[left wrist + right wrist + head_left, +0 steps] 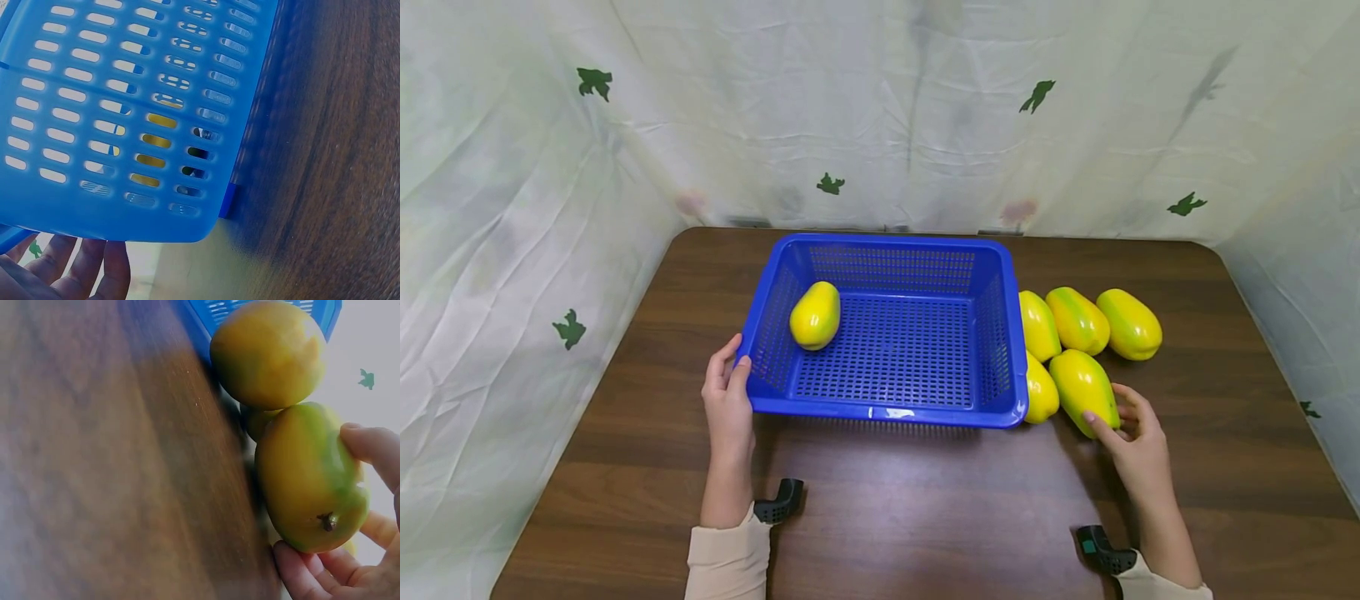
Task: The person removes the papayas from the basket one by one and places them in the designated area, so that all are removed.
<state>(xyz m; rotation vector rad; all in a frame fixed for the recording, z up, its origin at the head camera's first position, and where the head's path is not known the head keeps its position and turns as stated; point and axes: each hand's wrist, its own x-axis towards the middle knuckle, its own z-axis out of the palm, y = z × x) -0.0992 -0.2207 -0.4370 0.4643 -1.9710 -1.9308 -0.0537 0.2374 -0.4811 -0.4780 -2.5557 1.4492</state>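
Observation:
A blue plastic basket (pixel 887 414) with slotted walls stands on the table, and one yellow papaya (pixel 815 316) lies inside at its left end. My left hand (pixel 728 408) grips the basket's left rim near the front corner; the left wrist view shows its fingers at the edge of the slotted wall (pixel 81 212). At the basket's right, my right hand (pixel 1138 437) holds the near end of a yellow-green papaya (pixel 1084 392). In the right wrist view its thumb lies on one side of that papaya (pixel 309 481) and the fingers curl round the other, near the stem.
Several more papayas sit close together right of the basket, including one (pixel 1127 325) at the far right and one (pixel 1041 392) partly hidden by the basket's edge. The brown wooden table (pixel 895 508) meets a pale cloth backdrop (pixel 880 108) behind.

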